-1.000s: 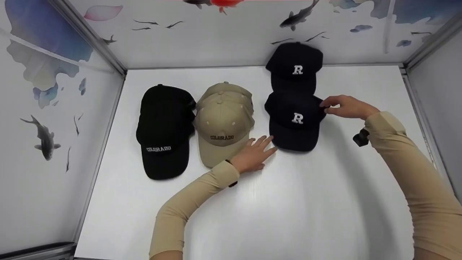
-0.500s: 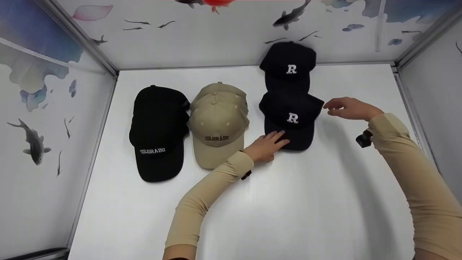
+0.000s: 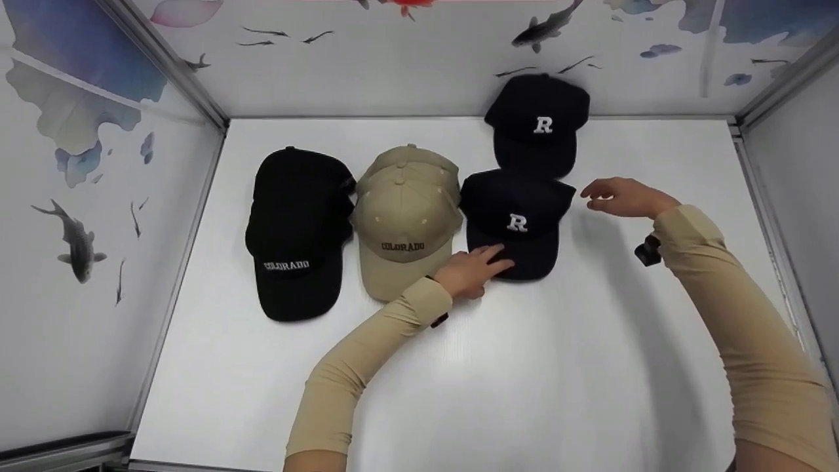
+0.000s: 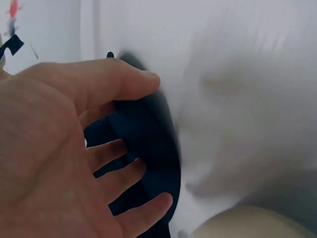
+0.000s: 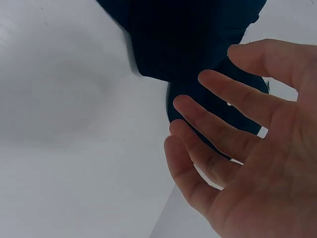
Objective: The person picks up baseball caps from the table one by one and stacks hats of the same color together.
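A navy cap with a white R, the front one (image 3: 518,193), lies brim toward me in the head view. My left hand (image 3: 468,272) rests its fingers on the left part of that brim. In the left wrist view the thumb (image 4: 133,82) stands apart from the loosely bent fingers, with the dark brim behind them. Just off the cap's right side is my right hand (image 3: 626,196), holding nothing. Its fingers (image 5: 218,124) are spread and slightly bent in the right wrist view. A second navy R cap, the rear one (image 3: 541,98), leans at the back wall.
Tan COLORADO caps (image 3: 406,216) overlap in a stack left of the front navy cap, which touches or nearly touches them. Further left are overlapped black COLORADO caps (image 3: 298,223). Fish-printed walls (image 3: 393,72) enclose the white table (image 3: 524,380) at back and sides.
The front navy cap has slid left toward the tan caps and out of line with the rear one. My left hand came onto its brim; my right hand left its right edge.
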The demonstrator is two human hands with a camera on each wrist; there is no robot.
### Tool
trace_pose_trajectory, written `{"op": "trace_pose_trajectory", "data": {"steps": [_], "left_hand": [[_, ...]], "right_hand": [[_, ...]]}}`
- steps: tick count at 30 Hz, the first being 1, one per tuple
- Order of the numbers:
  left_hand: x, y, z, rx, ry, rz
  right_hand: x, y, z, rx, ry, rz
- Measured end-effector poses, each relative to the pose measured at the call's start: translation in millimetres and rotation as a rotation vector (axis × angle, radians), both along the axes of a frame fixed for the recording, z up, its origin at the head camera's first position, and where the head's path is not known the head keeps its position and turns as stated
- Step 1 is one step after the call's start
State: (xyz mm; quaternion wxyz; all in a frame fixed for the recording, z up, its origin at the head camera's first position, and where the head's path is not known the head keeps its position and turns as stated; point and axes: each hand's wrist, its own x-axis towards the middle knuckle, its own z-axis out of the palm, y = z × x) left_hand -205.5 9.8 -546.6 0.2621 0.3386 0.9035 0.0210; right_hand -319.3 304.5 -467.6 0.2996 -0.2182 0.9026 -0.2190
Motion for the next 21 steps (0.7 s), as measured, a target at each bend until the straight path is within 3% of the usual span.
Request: {"op": "trace_pose_trajectory", "data": {"steps": [8,15,21], "left_hand": [[2.6,2.8,4.5,-0.046,-0.025,0.054],[7.1,14.6,6.2,-0.149,0.025,0.055],[5.1,11.9,7.4,-0.099,-0.056,0.083]], "right_hand": [[-27.8,-15.8,-10.3,0.16,0.13,-0.103],[-59.5,-26.9,-19.2,0.176,0.297,-0.129],[-80.9,-43.1,-18.7,0.255,0.349,-0.14]]}}
